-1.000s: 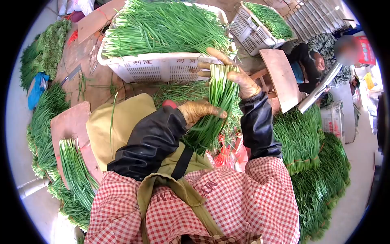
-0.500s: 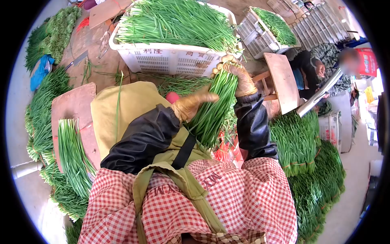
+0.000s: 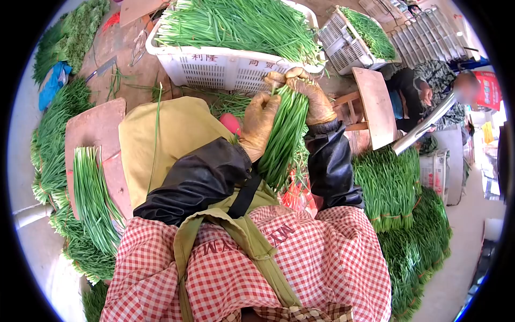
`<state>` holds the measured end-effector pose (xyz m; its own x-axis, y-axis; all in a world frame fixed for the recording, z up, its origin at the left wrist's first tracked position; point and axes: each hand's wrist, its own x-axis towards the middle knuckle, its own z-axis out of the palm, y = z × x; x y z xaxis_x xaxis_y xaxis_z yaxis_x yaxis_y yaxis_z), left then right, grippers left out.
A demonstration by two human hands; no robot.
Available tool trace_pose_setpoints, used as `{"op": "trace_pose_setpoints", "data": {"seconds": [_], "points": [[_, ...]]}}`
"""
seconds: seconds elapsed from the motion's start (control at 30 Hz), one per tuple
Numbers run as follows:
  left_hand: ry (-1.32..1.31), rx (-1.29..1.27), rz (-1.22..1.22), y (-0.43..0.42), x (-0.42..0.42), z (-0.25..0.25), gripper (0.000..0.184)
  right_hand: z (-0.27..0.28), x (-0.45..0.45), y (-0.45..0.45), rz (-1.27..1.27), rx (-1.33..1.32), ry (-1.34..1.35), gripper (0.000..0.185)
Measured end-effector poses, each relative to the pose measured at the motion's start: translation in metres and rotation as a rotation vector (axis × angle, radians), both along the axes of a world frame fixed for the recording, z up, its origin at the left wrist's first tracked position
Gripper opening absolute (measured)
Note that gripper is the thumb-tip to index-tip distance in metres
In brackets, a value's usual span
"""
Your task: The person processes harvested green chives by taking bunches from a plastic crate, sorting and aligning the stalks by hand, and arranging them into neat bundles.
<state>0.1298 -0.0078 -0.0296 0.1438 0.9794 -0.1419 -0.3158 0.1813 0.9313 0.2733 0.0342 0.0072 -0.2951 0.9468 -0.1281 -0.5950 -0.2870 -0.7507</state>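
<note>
A bunch of long green garlic chives [image 3: 286, 131] is upright in front of my lap, pale ends uppermost and leaves hanging down. My right hand [image 3: 314, 99], in a tan glove, is wrapped round its upper end. My left hand [image 3: 259, 126], gloved alike, lies against the bunch's left side just below the top, fingers curled in at its edge; their tips are partly hidden. Another chive bunch [image 3: 92, 190] rests on a reddish board [image 3: 110, 115] to my left. A single chive leaf [image 3: 156, 134] lies across the tan cloth [image 3: 174, 126] over my leg.
Ahead stands a white crate [image 3: 206, 72] heaped with chives; a smaller crate [image 3: 343, 51] sits beyond it. Stacked chives [image 3: 389, 188] are on my right, more [image 3: 59, 145] on my left. A wooden stool [image 3: 375, 107] and a seated person [image 3: 437, 80] are to the right.
My left hand has gone from stretched fingers to curled ones and moved up to the top of the bunch. My right hand keeps its grip there. The view has shifted slightly.
</note>
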Motion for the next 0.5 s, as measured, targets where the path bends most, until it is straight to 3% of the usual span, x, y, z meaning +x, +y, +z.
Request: {"op": "trace_pose_setpoints", "data": {"seconds": [0.1, 0.17, 0.2, 0.23, 0.27, 0.3, 0.33, 0.37, 0.4, 0.47, 0.5], "points": [[-0.202, -0.063, 0.046, 0.006, -0.001, 0.003, 0.022, -0.006, -0.010, 0.010, -0.039, -0.030, 0.028, 0.011], [-0.423, -0.117, 0.048, -0.007, 0.000, 0.013, 0.022, -0.008, 0.004, -0.005, -0.057, 0.095, -0.177, 0.016], [-0.164, -0.008, -0.017, -0.014, 0.002, 0.011, 0.024, -0.011, 0.021, -0.015, -0.087, 0.144, -0.321, 0.018], [0.077, 0.089, -0.010, -0.017, 0.027, -0.021, 0.024, 0.012, 0.034, -0.042, -0.139, 0.126, -0.224, 0.023], [0.445, 0.309, -0.041, -0.035, 0.027, -0.009, 0.022, 0.008, 0.076, -0.056, -0.146, 0.102, -0.449, 0.032], [0.654, 0.281, -0.305, -0.030, 0.040, -0.056, 0.021, 0.020, 0.110, -0.066, -0.192, 0.209, -0.537, 0.031], [0.996, 0.579, -0.528, -0.025, 0.042, -0.068, 0.032, 0.058, 0.123, -0.070, -0.172, 0.146, -0.583, 0.026], [1.186, 0.404, -0.482, -0.025, 0.038, -0.047, 0.052, 0.096, 0.135, -0.073, -0.148, 0.083, -0.626, 0.021], [1.358, 0.212, -0.434, -0.027, 0.030, -0.014, 0.075, 0.074, 0.166, -0.057, -0.315, 0.274, -0.826, 0.012], [1.328, 0.475, 0.016, -0.025, 0.012, 0.029, 0.091, 0.064, 0.204, -0.024, -0.414, 0.246, -1.322, 0.016], [1.201, 0.498, 0.006, -0.024, 0.002, 0.062, 0.096, 0.082, 0.201, -0.019, -0.427, 0.304, -1.573, 0.018]]}}
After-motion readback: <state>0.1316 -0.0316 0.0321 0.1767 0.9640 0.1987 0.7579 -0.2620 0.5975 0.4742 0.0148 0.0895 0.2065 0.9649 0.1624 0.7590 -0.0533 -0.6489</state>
